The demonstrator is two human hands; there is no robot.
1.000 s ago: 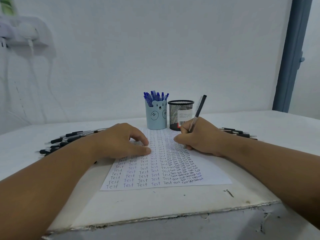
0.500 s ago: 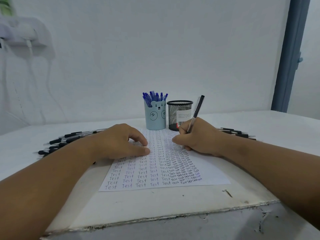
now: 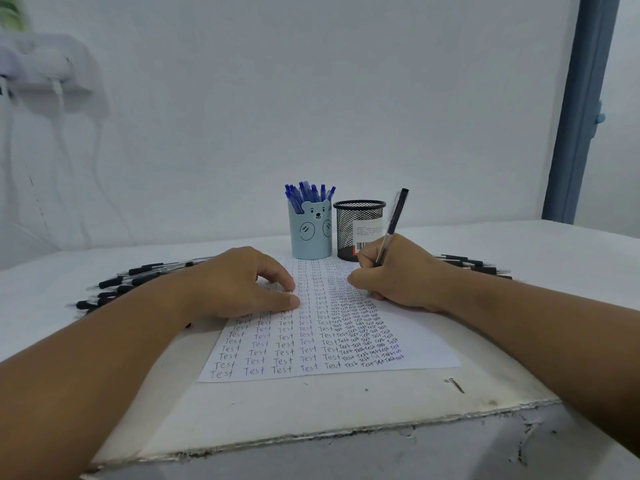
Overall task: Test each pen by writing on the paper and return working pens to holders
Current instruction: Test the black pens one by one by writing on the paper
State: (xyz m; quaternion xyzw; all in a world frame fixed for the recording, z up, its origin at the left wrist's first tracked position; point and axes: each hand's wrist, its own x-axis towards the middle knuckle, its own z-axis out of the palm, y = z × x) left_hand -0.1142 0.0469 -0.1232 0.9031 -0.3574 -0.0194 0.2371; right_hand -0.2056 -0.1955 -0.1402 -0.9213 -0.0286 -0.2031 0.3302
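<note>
- The right hand (image 3: 401, 275) grips a black pen (image 3: 393, 223), tip down on the paper (image 3: 433, 344); the pen leans toward 1 o'clock
- The left hand (image 3: 239, 282) rests on the paper at 9 o'clock, fingers loosely curled, holding nothing
- At 12 o'clock stand a blue bear holder (image 3: 310, 233) full of blue pens (image 3: 308, 194) and, touching it, a black mesh holder (image 3: 356, 230)
- Loose black pens (image 3: 131, 278) lie at 10 o'clock; more pens (image 3: 471, 263) at 2 o'clock
</note>
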